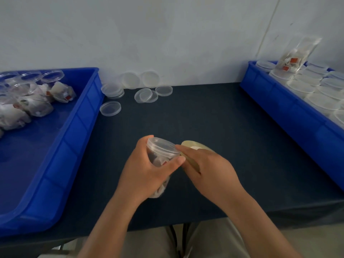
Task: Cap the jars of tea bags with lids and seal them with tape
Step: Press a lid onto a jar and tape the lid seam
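While our left hand [147,170] wraps round the capped jar [158,155] and tips it sideways over the table [223,127], the lid [162,145] faces the tape roll [193,145]. Our right hand [210,164] grips that roll just beside the lid's rim, probably to start a strip on the seam. Spare lids [147,95] wait at the back, within reach.

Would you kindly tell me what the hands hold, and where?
The left hand grips the lidded jar around its side wall; the right hand holds the tape roll by its near rim.
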Demonstrator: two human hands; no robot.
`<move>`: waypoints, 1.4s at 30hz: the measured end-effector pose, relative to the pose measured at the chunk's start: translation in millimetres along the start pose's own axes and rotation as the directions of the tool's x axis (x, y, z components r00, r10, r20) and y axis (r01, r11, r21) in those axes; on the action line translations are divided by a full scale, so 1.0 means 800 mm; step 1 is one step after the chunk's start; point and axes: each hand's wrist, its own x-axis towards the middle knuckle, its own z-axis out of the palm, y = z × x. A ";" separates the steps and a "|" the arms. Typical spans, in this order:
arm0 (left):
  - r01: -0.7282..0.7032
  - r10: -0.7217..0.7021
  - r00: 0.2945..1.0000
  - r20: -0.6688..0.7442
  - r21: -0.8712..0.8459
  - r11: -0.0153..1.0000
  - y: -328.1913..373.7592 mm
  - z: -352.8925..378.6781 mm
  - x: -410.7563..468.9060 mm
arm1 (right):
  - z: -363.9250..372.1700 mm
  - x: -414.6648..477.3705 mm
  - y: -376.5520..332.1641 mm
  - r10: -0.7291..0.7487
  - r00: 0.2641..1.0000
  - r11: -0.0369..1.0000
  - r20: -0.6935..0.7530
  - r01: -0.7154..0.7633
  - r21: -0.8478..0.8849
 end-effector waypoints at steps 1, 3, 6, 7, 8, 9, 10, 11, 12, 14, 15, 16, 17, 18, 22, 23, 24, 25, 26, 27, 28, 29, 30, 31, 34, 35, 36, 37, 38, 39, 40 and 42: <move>-0.024 0.025 0.998 -0.054 0.017 1.000 0.001 0.004 0.000 | 0.001 -0.001 -0.002 -0.001 1.000 1.000 -0.014 0.001 -0.006; -0.057 0.062 0.990 -0.124 0.044 0.997 0.000 0.008 0.003 | 0.003 -0.001 -0.002 0.004 1.000 0.999 -0.030 -0.003 0.033; -0.067 0.067 0.987 -0.147 0.004 0.998 -0.006 0.008 0.011 | 0.004 0.003 0.005 0.019 0.999 0.991 0.050 -0.026 0.129; -0.080 0.074 0.987 -0.140 -0.033 0.996 -0.010 0.007 0.012 | 0.004 0.005 0.009 0.021 0.995 0.989 0.093 -0.034 0.143; -0.098 0.087 0.987 -0.132 -0.075 0.992 -0.012 0.004 0.013 | 0.004 0.007 0.013 0.023 0.991 0.988 0.134 -0.042 0.148; -0.119 0.105 0.987 -0.118 -0.121 0.985 -0.014 0.001 0.014 | 0.004 0.009 0.016 0.023 0.986 0.987 0.163 -0.048 0.153; -0.139 0.124 0.987 -0.100 -0.165 0.976 -0.016 -0.003 0.014 | 0.003 0.011 0.018 0.018 0.984 0.986 0.180 -0.048 0.162; -0.155 0.140 0.986 -0.086 -0.205 0.966 -0.019 -0.007 0.015 | 0.001 0.012 0.019 0.008 0.982 0.984 0.190 -0.041 0.173; -0.163 0.149 0.986 -0.074 -0.239 0.957 -0.022 -0.011 0.017 | 0.000 0.014 0.020 -0.004 0.980 0.983 0.199 -0.032 0.181; -0.155 0.149 0.988 -0.043 -0.316 0.936 -0.031 -0.019 0.023 | -0.003 0.019 0.022 -0.018 0.977 0.984 0.213 -0.020 0.179; -0.148 0.149 0.988 -0.024 -0.361 0.921 -0.037 -0.022 0.026 | -0.004 0.022 0.023 -0.023 0.976 0.984 0.216 -0.017 0.179; -0.144 0.154 0.988 -0.008 -0.402 0.904 -0.044 -0.025 0.029 | -0.005 0.024 0.024 -0.027 0.976 0.982 0.217 -0.015 0.187; -0.141 0.158 0.987 0.004 -0.431 0.891 -0.049 -0.027 0.032 | -0.006 0.026 0.025 -0.032 0.975 0.981 0.218 -0.011 0.195; -0.134 0.163 0.986 0.025 -0.453 0.882 -0.053 -0.029 0.035 | -0.006 0.027 0.025 -0.039 0.975 0.980 0.219 -0.005 0.199; -0.050 0.184 0.961 0.205 -0.528 0.847 -0.066 -0.024 0.042 | -0.005 0.030 0.019 -0.056 0.974 0.981 0.220 0.012 0.195; -0.021 0.181 0.956 0.229 -0.562 0.827 -0.066 -0.021 0.042 | -0.005 0.031 0.016 -0.065 0.974 0.981 0.216 0.023 0.194; -0.005 0.175 0.955 0.238 -0.578 0.816 -0.066 -0.020 0.043 | -0.005 0.030 0.013 -0.074 0.973 0.981 0.217 0.031 0.192; -0.004 0.167 0.958 0.233 -0.572 0.820 -0.066 -0.019 0.043 | -0.004 0.030 0.010 -0.077 0.972 0.981 0.221 0.034 0.190; -0.019 0.164 0.962 0.217 -0.548 0.836 -0.064 -0.018 0.042 | -0.004 0.029 0.008 -0.074 0.972 0.982 0.223 0.031 0.189; -0.046 0.164 0.968 0.192 -0.502 0.864 -0.061 -0.018 0.041 | -0.003 0.027 0.006 -0.066 0.974 0.983 0.218 0.026 0.182; -0.084 0.165 0.975 0.149 -0.442 0.893 -0.056 -0.019 0.040 | -0.003 0.026 0.006 -0.058 0.977 0.986 0.207 0.023 0.167; -0.132 0.172 0.982 0.074 -0.376 0.917 -0.051 -0.022 0.039 | -0.003 0.025 0.005 -0.050 0.980 0.989 0.191 0.022 0.144; -0.173 0.182 0.983 -0.002 -0.314 0.933 -0.047 -0.024 0.036 | -0.004 0.024 0.005 -0.044 0.984 0.993 0.174 0.023 0.120; -0.192 0.188 0.981 -0.039 -0.258 0.947 -0.043 -0.027 0.032 | -0.005 0.023 0.004 -0.040 0.987 0.995 0.158 0.025 0.099; -0.118 0.125 0.990 0.060 -0.108 0.987 -0.028 -0.027 0.020 | -0.005 0.019 0.001 -0.028 0.993 0.999 0.112 0.024 0.042; -0.084 0.088 0.993 0.080 -0.062 0.995 -0.022 -0.024 0.016 | -0.004 0.017 0.000 -0.032 0.995 0.999 0.095 0.030 0.026; -0.058 0.059 0.995 0.075 -0.020 0.998 -0.017 -0.018 0.012 | -0.002 0.015 -0.002 -0.038 0.996 0.999 0.079 0.037 0.010; -0.046 0.046 0.998 0.048 0.010 0.999 -0.013 -0.012 0.010 | -0.001 0.014 -0.004 -0.040 0.997 0.999 0.065 0.040 -0.006; -0.042 0.042 0.999 0.014 0.024 0.999 -0.011 -0.007 0.008 | -0.001 0.011 -0.006 -0.034 0.998 0.999 0.059 0.035 -0.011; -0.039 0.040 0.999 -0.017 0.021 0.999 -0.010 -0.005 0.008 | 0.000 0.010 -0.008 -0.027 0.998 1.000 0.059 0.027 -0.001; -0.039 0.040 0.998 -0.039 0.011 0.999 -0.010 -0.004 0.008 | 0.000 0.008 -0.010 -0.023 0.998 1.000 0.066 0.021 0.020; -0.056 0.056 0.997 -0.048 -0.003 0.998 -0.010 -0.005 0.011 | -0.002 0.006 -0.008 -0.023 0.996 0.997 0.092 0.017 0.072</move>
